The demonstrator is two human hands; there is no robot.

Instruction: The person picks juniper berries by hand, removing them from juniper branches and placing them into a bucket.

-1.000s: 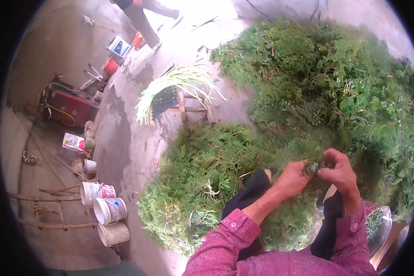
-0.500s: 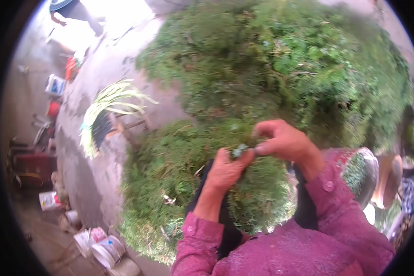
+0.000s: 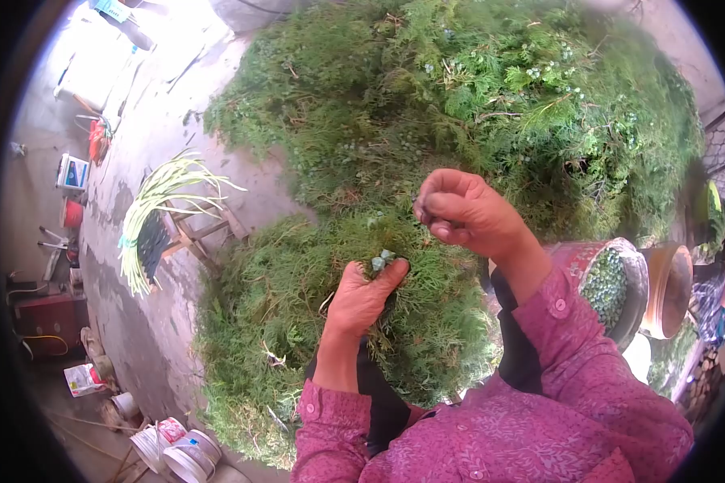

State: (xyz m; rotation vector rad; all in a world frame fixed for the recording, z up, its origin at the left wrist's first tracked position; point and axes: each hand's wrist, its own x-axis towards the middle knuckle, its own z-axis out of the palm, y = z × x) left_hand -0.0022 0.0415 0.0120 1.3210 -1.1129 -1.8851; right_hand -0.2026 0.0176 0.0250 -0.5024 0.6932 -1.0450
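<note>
My left hand (image 3: 358, 299) is closed on a leafy evergreen sprig (image 3: 395, 295), with a few pale blue-green cones (image 3: 383, 259) showing above the thumb. Raised up and to the right of it is my right hand (image 3: 466, 206), its fingers curled tightly together; whatever lies inside them is hidden. A heap of cut evergreen branches (image 3: 258, 330) spreads beneath both hands and over my lap. By my right forearm, a reddish bucket (image 3: 641, 290) tilts and is full of small blue-green cones (image 3: 604, 286).
A larger evergreen pile (image 3: 459, 105) fills the far side. On the left, pale green long stems (image 3: 173, 189) drape over a small wooden stool (image 3: 189, 237) on the concrete floor (image 3: 165, 338). White buckets (image 3: 192, 455) stand at lower left; an orange-brown bucket (image 3: 670, 290) is at right.
My right hand has moved up and away from the left hand, its fingers curling in. The left hand has shifted slightly left and still grips the sprig. The view has shifted.
</note>
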